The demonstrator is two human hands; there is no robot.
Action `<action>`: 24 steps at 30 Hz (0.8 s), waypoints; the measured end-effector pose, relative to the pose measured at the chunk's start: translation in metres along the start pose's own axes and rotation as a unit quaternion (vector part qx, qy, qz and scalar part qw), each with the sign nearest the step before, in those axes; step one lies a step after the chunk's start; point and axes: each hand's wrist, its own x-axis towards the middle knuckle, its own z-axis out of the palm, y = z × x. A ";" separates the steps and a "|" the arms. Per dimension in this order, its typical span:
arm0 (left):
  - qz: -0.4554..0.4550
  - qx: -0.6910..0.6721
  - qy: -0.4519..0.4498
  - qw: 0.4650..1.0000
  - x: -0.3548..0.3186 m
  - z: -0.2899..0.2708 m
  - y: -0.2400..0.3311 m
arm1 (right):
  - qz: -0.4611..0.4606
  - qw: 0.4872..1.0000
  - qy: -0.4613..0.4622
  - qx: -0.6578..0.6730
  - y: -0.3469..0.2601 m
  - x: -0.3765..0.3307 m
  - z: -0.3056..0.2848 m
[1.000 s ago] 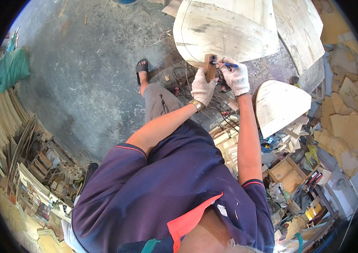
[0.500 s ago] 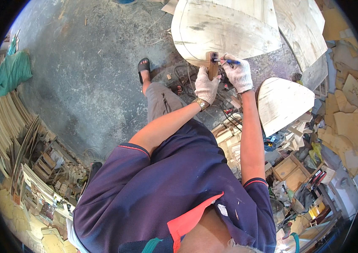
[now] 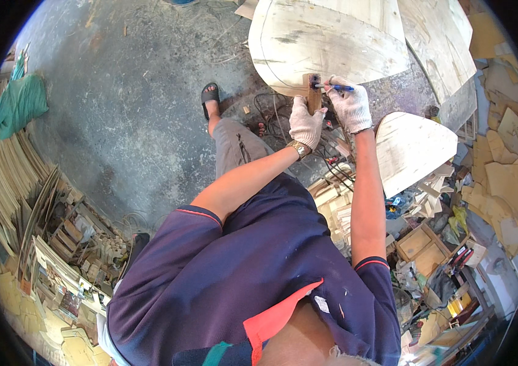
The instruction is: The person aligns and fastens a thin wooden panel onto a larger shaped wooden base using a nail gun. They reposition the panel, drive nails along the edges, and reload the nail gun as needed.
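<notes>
My left hand (image 3: 306, 128), in a white knit glove, is wrapped round the lower end of a narrow brown wooden block (image 3: 314, 99). A dark patch marks the block's far end. In my gloved right hand (image 3: 352, 108) is a slim blue pen (image 3: 341, 88), pinched and lying almost level. Its pale tip points left and reaches the dark patch; whether it touches cannot be made out. Just beyond both hands, a large pale plywood board (image 3: 326, 46) with a rounded left end and a curved line along its rim lies near the block.
A smaller rounded plywood piece (image 3: 414, 149) lies right of my right forearm. Dark cables (image 3: 276, 113) run over the floor beside my left hand. Wood offcuts and a wooden box (image 3: 422, 249) crowd the right; curved strips (image 3: 12, 177) are stacked at the left near a green bag (image 3: 21, 105).
Both hands, with the block and the pen, appear slightly further right in the picture, as does the whole scene. The grips stay the same, and the pen tip remains at the dark patch.
</notes>
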 end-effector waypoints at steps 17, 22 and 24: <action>-0.051 -0.013 -0.020 0.998 0.004 0.008 0.000 | -0.075 0.992 0.061 0.076 -0.016 -0.008 -0.015; -0.036 -0.027 -0.029 0.999 0.009 0.013 -0.008 | -0.020 0.990 0.139 0.014 -0.026 -0.047 -0.039; -0.035 -0.005 -0.024 0.999 0.011 0.012 -0.009 | 0.006 0.978 0.191 0.079 -0.019 -0.063 -0.032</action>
